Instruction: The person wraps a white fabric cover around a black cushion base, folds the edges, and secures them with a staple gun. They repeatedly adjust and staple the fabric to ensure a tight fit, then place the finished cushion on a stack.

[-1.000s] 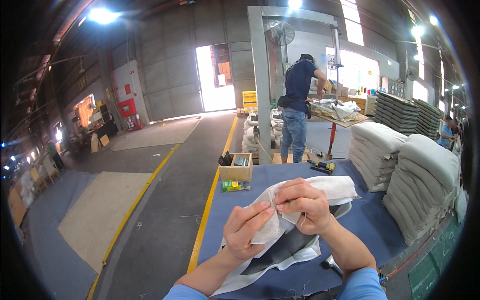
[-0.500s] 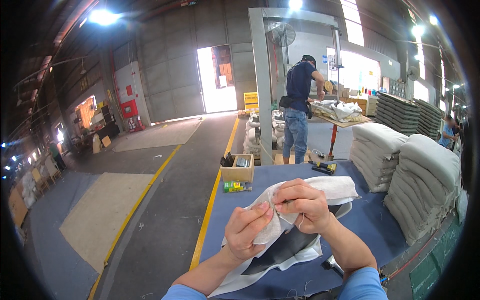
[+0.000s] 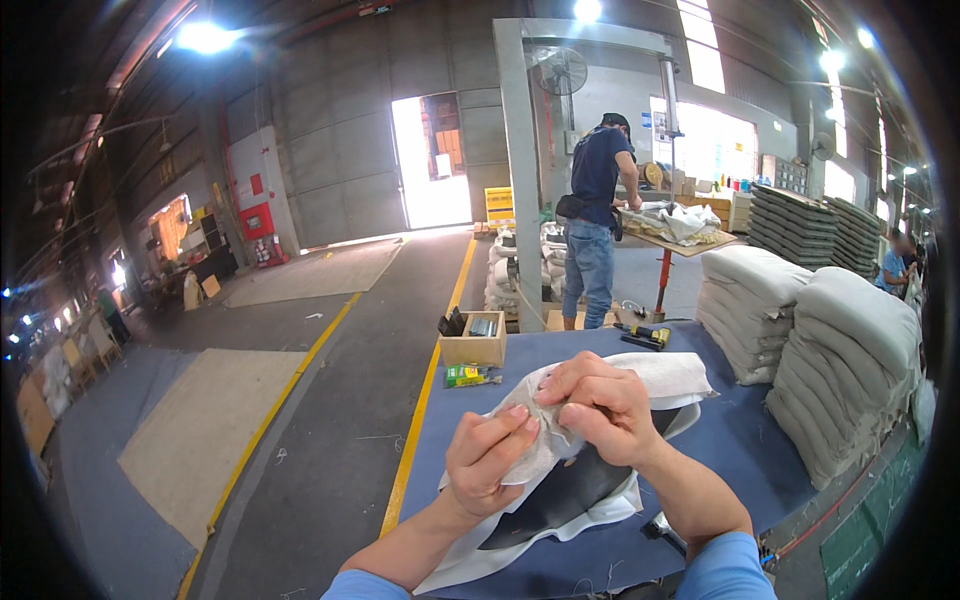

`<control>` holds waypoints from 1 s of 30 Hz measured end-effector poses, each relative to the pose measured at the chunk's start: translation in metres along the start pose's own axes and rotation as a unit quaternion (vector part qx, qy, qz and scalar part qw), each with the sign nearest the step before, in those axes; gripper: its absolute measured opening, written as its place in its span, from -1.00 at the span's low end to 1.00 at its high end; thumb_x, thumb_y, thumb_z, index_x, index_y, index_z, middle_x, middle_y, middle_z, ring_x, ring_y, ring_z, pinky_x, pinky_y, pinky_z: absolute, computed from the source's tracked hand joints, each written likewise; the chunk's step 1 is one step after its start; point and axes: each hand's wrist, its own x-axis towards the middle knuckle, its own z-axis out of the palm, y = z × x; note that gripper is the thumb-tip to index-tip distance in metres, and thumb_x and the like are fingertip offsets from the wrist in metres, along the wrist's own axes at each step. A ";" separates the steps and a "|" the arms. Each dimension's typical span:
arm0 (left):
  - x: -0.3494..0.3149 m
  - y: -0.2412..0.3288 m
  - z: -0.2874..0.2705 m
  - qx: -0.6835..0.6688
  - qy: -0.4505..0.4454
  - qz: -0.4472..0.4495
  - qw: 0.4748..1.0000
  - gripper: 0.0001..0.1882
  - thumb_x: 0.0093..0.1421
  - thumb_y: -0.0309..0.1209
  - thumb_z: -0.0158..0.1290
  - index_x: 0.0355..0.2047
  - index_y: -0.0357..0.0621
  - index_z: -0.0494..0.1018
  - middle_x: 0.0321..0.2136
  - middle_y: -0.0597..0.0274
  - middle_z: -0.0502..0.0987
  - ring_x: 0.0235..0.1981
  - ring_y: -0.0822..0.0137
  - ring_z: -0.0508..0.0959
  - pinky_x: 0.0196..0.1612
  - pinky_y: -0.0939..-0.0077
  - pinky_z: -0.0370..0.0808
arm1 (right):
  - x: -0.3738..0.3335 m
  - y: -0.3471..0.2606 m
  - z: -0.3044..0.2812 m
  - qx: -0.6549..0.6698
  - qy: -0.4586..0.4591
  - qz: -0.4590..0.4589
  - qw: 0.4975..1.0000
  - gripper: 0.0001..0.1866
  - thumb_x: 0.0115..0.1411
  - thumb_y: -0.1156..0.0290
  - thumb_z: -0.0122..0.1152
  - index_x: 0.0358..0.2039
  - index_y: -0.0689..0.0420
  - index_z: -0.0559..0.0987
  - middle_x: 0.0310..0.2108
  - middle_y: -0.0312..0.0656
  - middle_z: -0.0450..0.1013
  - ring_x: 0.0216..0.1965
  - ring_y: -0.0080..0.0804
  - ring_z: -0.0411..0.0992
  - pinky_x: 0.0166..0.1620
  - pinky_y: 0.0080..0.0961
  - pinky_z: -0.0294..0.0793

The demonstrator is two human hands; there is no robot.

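Off-white fabric (image 3: 672,374) lies around a dark, smooth panel (image 3: 565,495) on the blue-covered table in front of me. My left hand (image 3: 490,455) pinches a fold of this fabric between thumb and fingers. Close beside it, my right hand (image 3: 603,408) is closed on the same fabric, its bent fingers over the bunched edge. The fingertips hide whatever small thing may be between them. Below my hands, a white fabric edge (image 3: 590,518) runs along the panel's near side. A metallic tool (image 3: 662,527) lies partly under my right forearm.
A wooden box (image 3: 474,345) of metal strips and a green-yellow packet (image 3: 468,376) sit at the table's far left. A black-yellow tool (image 3: 641,336) lies at the far edge. Folded pale stacks (image 3: 850,350) stand right. Beyond, a person (image 3: 598,215) works at another table (image 3: 690,243).
My right hand has shifted slightly left and rolled over the fabric, its thumb now showing. My left hand has moved a little left. The fabric between them is more bunched.
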 end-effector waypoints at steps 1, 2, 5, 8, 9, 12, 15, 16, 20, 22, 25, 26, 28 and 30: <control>-0.001 -0.001 -0.001 0.002 -0.002 0.002 1.000 -0.51 -0.07 -0.49 0.34 -0.03 -0.21 0.72 0.07 0.15 0.64 -0.28 0.23 0.56 -0.26 0.38 0.40 | 0.001 -0.003 0.004 -0.004 0.010 0.021 1.000 -0.95 0.14 0.55 0.37 -0.41 0.23 0.64 -0.20 -0.08 0.67 -0.11 -0.19 0.60 0.06 -0.26 0.59; -0.001 -0.001 -0.001 0.005 -0.003 0.004 1.000 -0.51 -0.07 -0.49 0.34 -0.03 -0.20 0.72 0.08 0.16 0.63 -0.30 0.24 0.54 -0.27 0.38 0.40 | 0.002 -0.006 0.007 -0.008 0.019 0.042 0.999 -0.92 0.15 0.56 0.41 -0.41 0.22 0.63 -0.22 -0.10 0.67 -0.12 -0.22 0.60 0.05 -0.30 0.59; -0.003 -0.003 -0.001 0.001 -0.001 0.018 1.000 -0.51 -0.08 -0.49 0.34 -0.05 -0.16 0.73 0.11 0.16 0.60 -0.32 0.25 0.50 -0.27 0.38 0.39 | 0.006 -0.013 0.012 -0.028 0.030 0.062 0.997 -0.84 0.11 0.57 0.48 -0.37 0.15 0.61 -0.26 -0.19 0.65 -0.19 -0.25 0.58 -0.05 -0.37 0.53; -0.006 -0.003 -0.003 -0.007 -0.027 0.005 1.000 -0.55 -0.05 -0.49 0.31 -0.07 -0.14 0.74 0.12 0.15 0.57 -0.32 0.26 0.48 -0.26 0.39 0.38 | 0.006 -0.015 0.008 -0.051 0.013 0.062 0.997 -0.80 0.10 0.56 0.52 -0.34 0.12 0.62 -0.28 -0.22 0.64 -0.20 -0.25 0.55 -0.09 -0.35 0.51; -0.005 0.000 -0.003 -0.011 -0.029 -0.005 1.000 -0.58 -0.03 -0.49 0.29 -0.09 -0.14 0.74 0.12 0.12 0.57 -0.32 0.26 0.48 -0.24 0.39 0.40 | 0.006 -0.015 0.008 -0.052 0.012 0.062 0.997 -0.80 0.10 0.56 0.53 -0.34 0.11 0.62 -0.28 -0.23 0.64 -0.20 -0.25 0.55 -0.09 -0.35 0.51; 0.003 0.009 -0.008 -0.075 -0.039 -0.044 0.995 -0.66 0.09 -0.49 0.22 -0.09 -0.16 0.73 0.11 0.05 0.56 -0.33 0.30 0.47 -0.20 0.40 0.45 | 0.005 -0.015 0.007 -0.061 0.012 0.057 0.996 -0.80 0.09 0.56 0.53 -0.34 0.10 0.62 -0.29 -0.24 0.63 -0.20 -0.25 0.54 -0.10 -0.34 0.50; 0.015 0.005 -0.017 -0.255 -0.022 -0.159 0.953 -0.70 0.31 -0.45 0.10 0.00 -0.21 0.68 0.11 0.02 0.54 -0.33 0.44 0.46 -0.15 0.47 0.49 | 0.004 -0.018 0.009 -0.081 0.015 0.035 0.996 -0.80 0.09 0.58 0.53 -0.34 0.10 0.63 -0.29 -0.25 0.62 -0.21 -0.27 0.55 -0.09 -0.34 0.50; 0.016 0.005 -0.015 -0.320 0.006 -0.233 0.918 -0.70 0.40 -0.43 0.04 0.04 -0.23 0.65 0.12 0.03 0.53 -0.31 0.50 0.46 -0.14 0.51 0.50 | 0.004 -0.020 0.010 -0.087 0.017 0.022 0.996 -0.80 0.09 0.58 0.53 -0.34 0.09 0.63 -0.29 -0.25 0.62 -0.21 -0.27 0.55 -0.09 -0.34 0.50; 0.043 -0.003 -0.019 -0.283 -0.098 -0.322 0.898 -0.67 0.46 -0.46 0.10 0.19 -0.19 0.58 0.08 0.19 0.53 -0.28 0.68 0.44 -0.14 0.70 0.46 | 0.001 -0.015 0.013 -0.116 0.044 -0.010 0.992 -0.80 0.09 0.59 0.53 -0.34 0.08 0.65 -0.28 -0.26 0.62 -0.21 -0.28 0.57 -0.07 -0.35 0.51; 0.051 -0.008 -0.025 -0.250 -0.162 -0.323 0.898 -0.66 0.41 -0.48 0.18 0.17 -0.13 0.60 0.08 0.23 0.54 -0.27 0.64 0.46 -0.14 0.68 0.45 | 0.001 -0.012 0.015 -0.123 0.049 -0.017 0.991 -0.80 0.09 0.59 0.54 -0.34 0.09 0.65 -0.28 -0.26 0.62 -0.19 -0.27 0.57 -0.07 -0.34 0.53; 0.059 -0.019 -0.031 -0.210 -0.217 -0.292 0.907 -0.64 0.34 -0.51 0.27 0.14 -0.06 0.63 0.08 0.25 0.54 -0.16 0.52 0.50 -0.11 0.56 0.48 | -0.001 -0.007 0.018 -0.134 0.061 -0.021 0.989 -0.79 0.07 0.59 0.55 -0.33 0.09 0.66 -0.28 -0.26 0.62 -0.18 -0.24 0.58 -0.07 -0.32 0.57; 0.061 -0.025 -0.031 -0.160 -0.236 -0.235 0.929 -0.65 0.35 -0.52 0.25 0.14 -0.06 0.61 0.09 0.22 0.53 -0.09 0.48 0.51 -0.08 0.52 0.50 | -0.002 -0.005 0.019 -0.138 0.066 -0.022 0.988 -0.79 0.07 0.59 0.56 -0.33 0.09 0.66 -0.28 -0.26 0.62 -0.18 -0.23 0.58 -0.07 -0.32 0.58; 0.055 -0.033 -0.029 -0.159 -0.231 -0.186 0.942 -0.65 0.39 -0.53 0.18 0.17 -0.07 0.56 0.14 0.13 0.49 0.09 0.34 0.48 0.10 0.39 0.46 | -0.002 0.001 0.022 -0.144 0.071 -0.035 0.986 -0.78 0.07 0.59 0.57 -0.31 0.10 0.67 -0.27 -0.24 0.62 -0.17 -0.22 0.58 -0.07 -0.31 0.60; 0.042 -0.038 -0.012 -0.266 -0.188 -0.201 0.924 -0.65 0.45 -0.53 0.09 0.22 -0.10 0.47 0.24 0.01 0.43 0.33 0.15 0.40 0.37 0.20 0.34 | -0.003 0.004 0.024 -0.148 0.079 -0.036 0.985 -0.77 0.06 0.58 0.58 -0.30 0.12 0.67 -0.25 -0.21 0.63 -0.15 -0.21 0.60 -0.02 -0.27 0.61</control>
